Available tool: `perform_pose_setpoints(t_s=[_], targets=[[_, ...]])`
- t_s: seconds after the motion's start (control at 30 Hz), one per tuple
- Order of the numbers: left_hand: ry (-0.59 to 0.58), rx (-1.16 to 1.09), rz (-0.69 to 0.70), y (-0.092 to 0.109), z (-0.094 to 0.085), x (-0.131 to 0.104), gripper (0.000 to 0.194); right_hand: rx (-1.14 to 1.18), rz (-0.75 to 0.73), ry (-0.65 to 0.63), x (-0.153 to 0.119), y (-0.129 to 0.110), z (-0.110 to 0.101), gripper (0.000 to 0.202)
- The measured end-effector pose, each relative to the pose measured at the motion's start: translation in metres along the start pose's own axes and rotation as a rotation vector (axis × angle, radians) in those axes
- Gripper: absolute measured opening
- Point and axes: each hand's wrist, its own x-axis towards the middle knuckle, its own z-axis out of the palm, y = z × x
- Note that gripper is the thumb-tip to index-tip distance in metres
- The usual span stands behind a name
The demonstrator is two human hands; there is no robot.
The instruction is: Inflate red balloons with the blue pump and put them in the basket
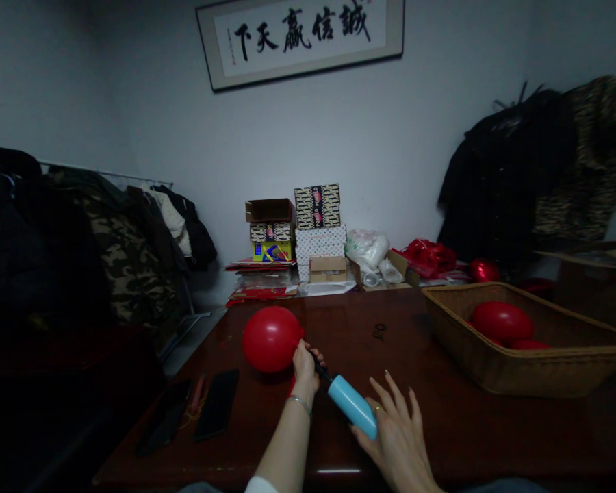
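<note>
A round, inflated red balloon is at the front end of a hand pump with a blue barrel and a black handle or nozzle part. My left hand has its fingers closed round the balloon's neck and the black end of the pump. At the barrel's near end is my right hand, its fingers spread and raised, the thumb by the barrel's underside. The balloon's neck is mostly hidden by my left fingers.
A wicker basket with red balloons stands on the right of the dark table. Flat black objects lie at the left. Stacked boxes, bags and red items line the back. Clothes hang on both sides.
</note>
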Motion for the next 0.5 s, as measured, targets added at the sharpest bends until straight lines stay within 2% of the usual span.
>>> perform_pose_setpoints(t_s=[0.27,0.5], targets=[[0.001,-0.053,-0.020,-0.003,0.001,-0.002,0.026,-0.031,-0.061,0.047,-0.006,0.012,-0.003,0.037],[-0.021,-0.067,0.015,0.000,0.012,-0.012,0.027,-0.063,-0.045,0.096,0.001,0.007,-0.007,0.035]])
